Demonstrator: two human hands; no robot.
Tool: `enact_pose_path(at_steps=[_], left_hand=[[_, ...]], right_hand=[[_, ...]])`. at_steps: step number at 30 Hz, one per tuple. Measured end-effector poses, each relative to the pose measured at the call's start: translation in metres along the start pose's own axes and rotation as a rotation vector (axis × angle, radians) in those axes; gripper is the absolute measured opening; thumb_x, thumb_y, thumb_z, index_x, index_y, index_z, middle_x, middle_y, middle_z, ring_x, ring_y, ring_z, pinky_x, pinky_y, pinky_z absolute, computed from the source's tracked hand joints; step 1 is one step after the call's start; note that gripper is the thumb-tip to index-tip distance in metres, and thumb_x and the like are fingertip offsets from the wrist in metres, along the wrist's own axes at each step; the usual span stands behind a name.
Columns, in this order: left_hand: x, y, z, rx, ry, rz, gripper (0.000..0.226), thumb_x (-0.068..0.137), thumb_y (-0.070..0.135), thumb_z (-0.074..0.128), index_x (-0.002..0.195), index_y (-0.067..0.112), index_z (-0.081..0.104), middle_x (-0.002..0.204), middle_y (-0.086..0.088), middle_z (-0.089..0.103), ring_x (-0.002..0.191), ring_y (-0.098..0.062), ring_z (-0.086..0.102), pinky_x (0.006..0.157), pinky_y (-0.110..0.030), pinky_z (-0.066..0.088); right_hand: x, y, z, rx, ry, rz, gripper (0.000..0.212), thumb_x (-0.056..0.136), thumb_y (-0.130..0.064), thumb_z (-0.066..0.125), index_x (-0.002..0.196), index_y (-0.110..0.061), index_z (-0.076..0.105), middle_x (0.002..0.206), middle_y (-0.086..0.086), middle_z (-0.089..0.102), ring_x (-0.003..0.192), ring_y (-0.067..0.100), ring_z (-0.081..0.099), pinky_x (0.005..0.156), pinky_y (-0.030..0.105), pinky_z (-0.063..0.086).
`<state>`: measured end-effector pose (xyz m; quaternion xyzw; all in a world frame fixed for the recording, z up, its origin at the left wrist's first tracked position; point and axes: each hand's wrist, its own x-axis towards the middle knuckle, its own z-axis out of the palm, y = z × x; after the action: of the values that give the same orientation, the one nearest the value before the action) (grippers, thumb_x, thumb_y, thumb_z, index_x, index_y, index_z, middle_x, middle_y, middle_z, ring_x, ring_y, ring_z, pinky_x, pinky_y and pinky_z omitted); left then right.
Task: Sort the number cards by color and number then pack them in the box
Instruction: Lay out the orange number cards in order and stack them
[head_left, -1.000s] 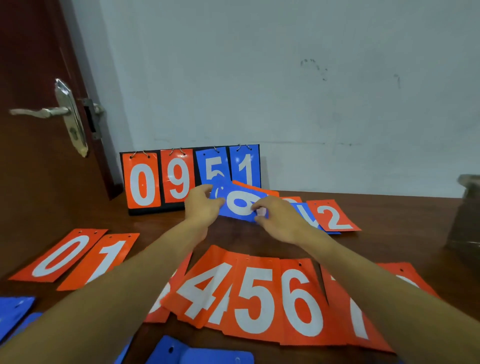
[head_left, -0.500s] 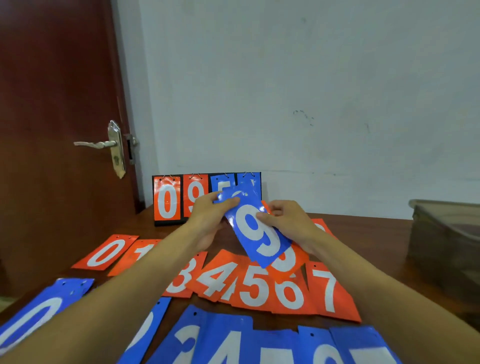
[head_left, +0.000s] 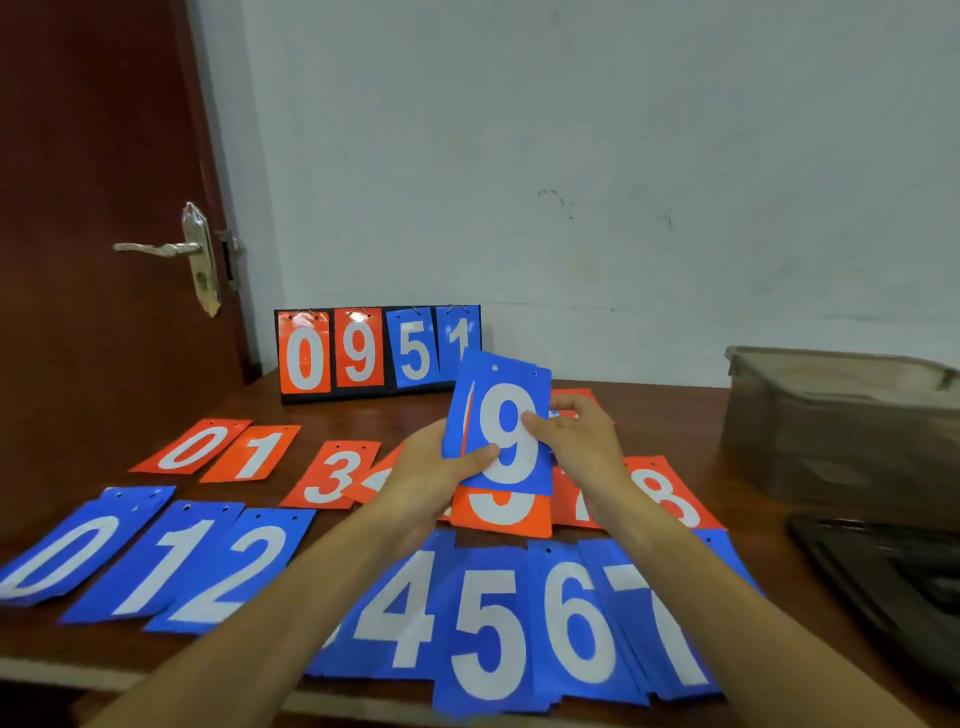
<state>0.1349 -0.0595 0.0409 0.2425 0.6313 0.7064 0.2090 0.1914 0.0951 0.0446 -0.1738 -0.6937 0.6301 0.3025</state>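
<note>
blue 9 card (head_left: 511, 415): glossy rectangle, upright above the orange row (head_left: 332, 475)
left hand (head_left: 428, 467): we pinch its lower edge
right hand (head_left: 582, 436): we pinch its right edge
box (head_left: 831, 431): cloudy plastic, right

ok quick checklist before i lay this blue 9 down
1. Grip on blue 9 by left hand and right hand: ok.
2. Single card in the grip: not ok, another blue card behind, orange card showing below.
3. Blue 8 in row: cannot tell, right arm covers the spot past the blue 7.
4. Blue 3 in row: cannot tell, left arm hides it.
5. Box open: cannot tell, blurred.
</note>
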Motion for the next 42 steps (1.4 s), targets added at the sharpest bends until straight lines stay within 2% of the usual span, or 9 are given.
enact_pose_path(at_steps=[6,10,15,19,23,25,29,36,42], left_hand=[[-0.019,-0.012,0.002,0.000,-0.063,-0.031,0.020,0.083,0.014,0.068,0.100,0.021,0.062,0.082,0.003,0.075,0.070,-0.016,0.073,0.053,-0.026,0.057],[-0.023,-0.017,0.000,0.031,-0.094,-0.076,0.028,0.081,0.017,0.069,0.107,0.020,0.060,0.096,-0.004,0.074,0.078,-0.021,0.073,0.060,-0.032,0.060],[-0.019,-0.017,-0.004,0.050,-0.117,-0.089,0.037,0.080,0.018,0.069,0.116,0.017,0.059,0.105,-0.009,0.072,0.088,-0.027,0.072,0.069,-0.038,0.061],[-0.015,-0.024,0.006,0.024,-0.078,-0.115,0.030,0.084,0.019,0.067,0.112,0.019,0.060,0.099,-0.005,0.074,0.080,-0.021,0.073,0.062,-0.033,0.060],[-0.010,-0.029,0.029,0.027,-0.010,-0.124,0.024,0.085,0.017,0.068,0.108,0.019,0.063,0.095,-0.004,0.075,0.077,-0.019,0.073,0.059,-0.031,0.060],[-0.007,-0.030,0.046,0.038,0.017,-0.115,0.020,0.086,0.018,0.067,0.106,0.018,0.064,0.095,-0.004,0.074,0.078,-0.019,0.073,0.059,-0.030,0.060],[-0.005,-0.035,0.086,0.062,0.034,-0.133,0.019,0.088,0.022,0.065,0.106,0.019,0.063,0.099,-0.005,0.073,0.082,-0.020,0.071,0.061,-0.031,0.059],[-0.001,-0.030,0.137,0.066,0.053,-0.178,0.025,0.090,0.023,0.062,0.115,0.020,0.059,0.102,-0.006,0.069,0.085,-0.022,0.069,0.066,-0.035,0.057],[-0.001,-0.030,0.154,0.062,0.069,-0.192,0.027,0.090,0.021,0.061,0.117,0.020,0.055,0.102,-0.004,0.065,0.081,-0.020,0.066,0.062,-0.034,0.055]], right_hand=[[-0.019,0.004,-0.021,-0.002,-0.042,-0.016,0.047,0.080,-0.009,0.073,0.121,-0.014,0.051,0.105,0.007,0.068,0.085,0.016,0.071,0.052,0.021,0.054],[-0.022,0.005,-0.033,-0.126,-0.074,-0.073,0.060,0.079,-0.006,0.073,0.128,-0.025,0.043,0.101,0.005,0.068,0.086,0.014,0.070,0.055,0.024,0.055],[-0.016,0.001,-0.046,-0.172,-0.094,-0.044,0.037,0.084,0.001,0.064,0.118,-0.012,0.056,0.090,0.010,0.069,0.071,0.019,0.068,0.053,0.027,0.054],[-0.009,-0.005,-0.066,-0.078,-0.030,0.001,0.027,0.087,0.006,0.056,0.094,-0.020,0.060,0.081,0.003,0.067,0.068,0.014,0.067,0.051,0.024,0.054],[0.000,-0.003,-0.105,-0.137,0.023,0.078,0.014,0.089,0.002,0.054,0.093,-0.010,0.057,0.091,0.011,0.067,0.073,0.019,0.065,0.060,0.032,0.055],[0.001,-0.003,-0.131,-0.183,-0.003,0.128,0.010,0.091,-0.003,0.054,0.086,-0.010,0.057,0.083,0.013,0.066,0.067,0.019,0.064,0.055,0.027,0.052],[-0.007,-0.010,-0.189,-0.386,-0.064,0.139,0.016,0.092,-0.011,0.059,0.076,-0.010,0.061,0.072,0.009,0.065,0.061,0.015,0.061,0.052,0.024,0.046],[-0.024,-0.007,-0.260,-0.662,-0.157,0.155,0.008,0.083,-0.007,0.070,0.086,-0.002,0.065,0.067,0.006,0.067,0.055,0.009,0.064,0.053,0.024,0.053],[-0.032,0.014,-0.251,-1.005,-0.187,0.039,0.013,0.082,-0.023,0.072,0.086,-0.015,0.063,0.077,-0.006,0.068,0.077,0.008,0.066,0.059,0.018,0.050]])
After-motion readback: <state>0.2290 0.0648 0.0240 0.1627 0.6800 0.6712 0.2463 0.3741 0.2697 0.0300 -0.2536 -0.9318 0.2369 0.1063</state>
